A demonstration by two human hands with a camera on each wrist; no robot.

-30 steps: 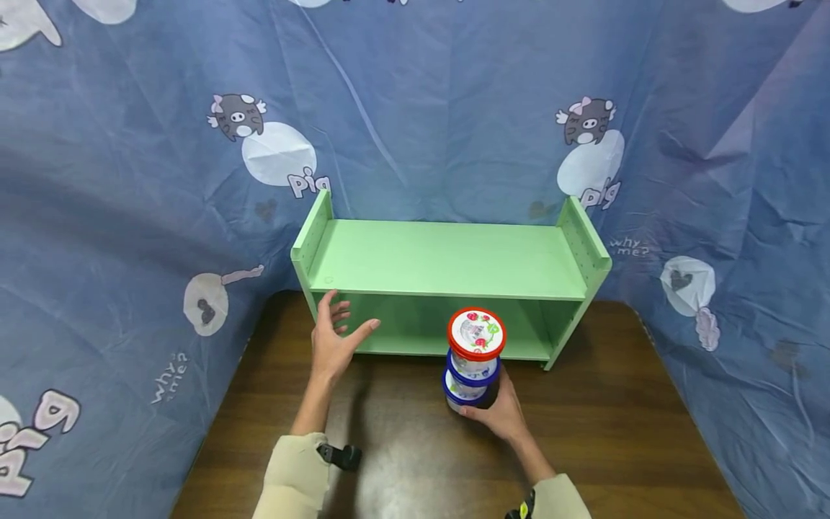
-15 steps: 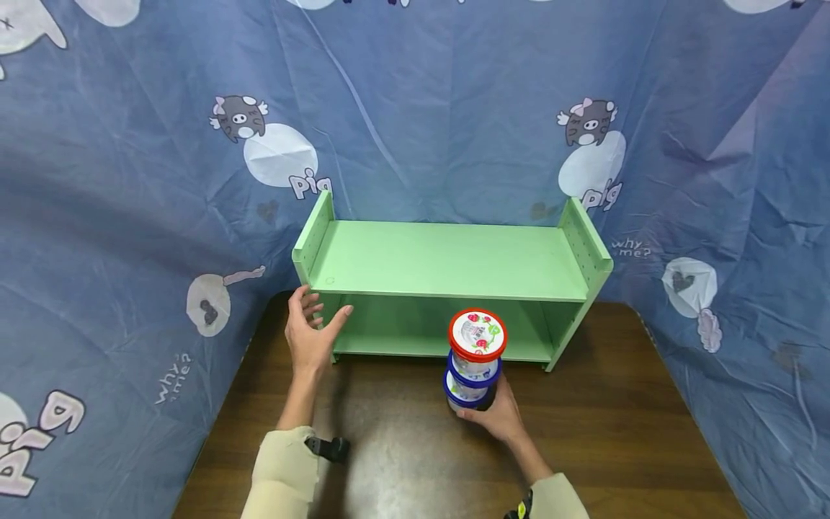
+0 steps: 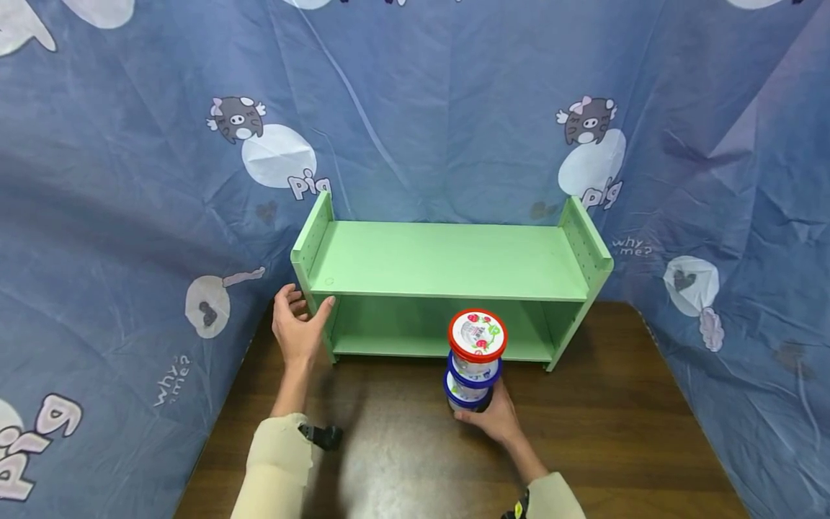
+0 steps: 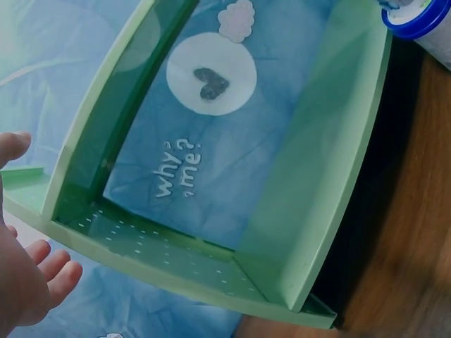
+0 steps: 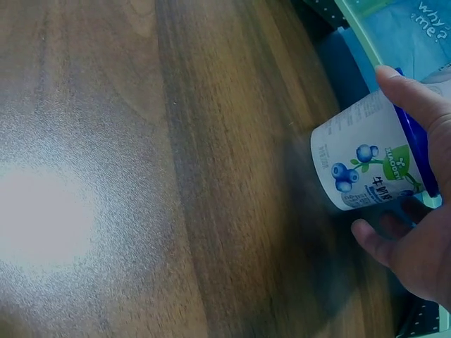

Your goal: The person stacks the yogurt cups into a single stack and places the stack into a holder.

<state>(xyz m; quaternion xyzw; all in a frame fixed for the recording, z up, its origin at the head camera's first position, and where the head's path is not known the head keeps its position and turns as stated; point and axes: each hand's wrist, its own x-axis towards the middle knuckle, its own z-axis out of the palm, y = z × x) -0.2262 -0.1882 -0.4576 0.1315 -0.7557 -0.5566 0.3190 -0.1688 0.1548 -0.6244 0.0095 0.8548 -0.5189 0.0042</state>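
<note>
Tubs: stack of three, red lid uppermost, long axis upright, 5 to 6 o'clock of shelf. Right hand: nearer, thumb and fingers round lowest tub; stack at its 11 o'clock. Left hand: wide, holding nothing, by shelf's 9 o'clock end; stack at its 3 o'clock.

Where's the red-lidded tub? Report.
In the head view, right of centre, the red-lidded tub tops two blue-lidded tubs in front of the green shelf.
</note>
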